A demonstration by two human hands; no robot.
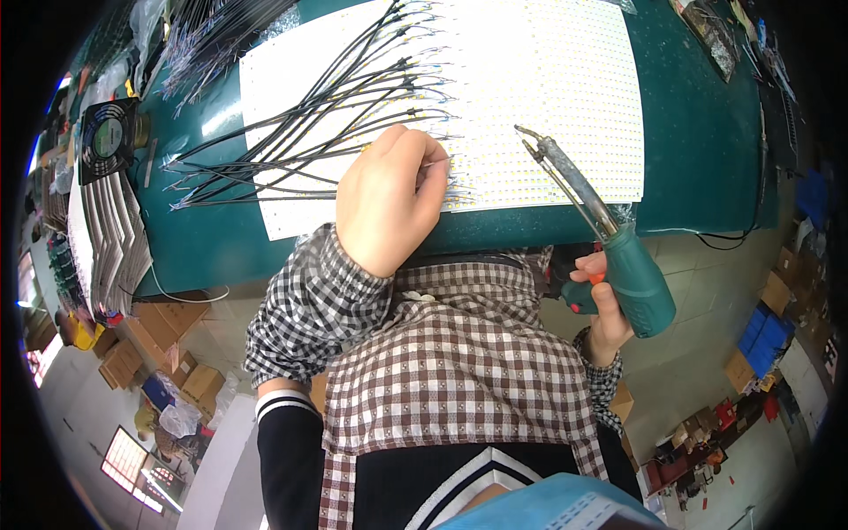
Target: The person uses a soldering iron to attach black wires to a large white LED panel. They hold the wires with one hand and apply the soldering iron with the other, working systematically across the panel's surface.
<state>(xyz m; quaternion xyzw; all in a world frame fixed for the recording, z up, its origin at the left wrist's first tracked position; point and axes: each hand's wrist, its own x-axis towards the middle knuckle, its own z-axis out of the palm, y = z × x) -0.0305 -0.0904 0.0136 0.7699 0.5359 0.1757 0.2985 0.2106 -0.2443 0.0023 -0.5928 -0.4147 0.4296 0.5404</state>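
My left hand (389, 199) rests low over a white board (548, 71) dotted with rows of small yellowish squares. Its thumb and fingers are pressed together. Several black cables (340, 93) with thin stripped wire ends fan across the board, and some run under this hand. What the fingertips pinch is hidden. Right of the board's lower edge, my right hand (605, 309) is closed round a soldering gun (640, 283) with a green handle and a red trigger. The gun's metal tip points up and left over the board, apart from the cables.
The board lies on a green table (698, 132). At the left stand a black fan (108, 140) and a stack of folded white panels (110, 238). More wire bundles (212, 44) lie at the far left. Cardboard boxes (168, 322) sit on the floor.
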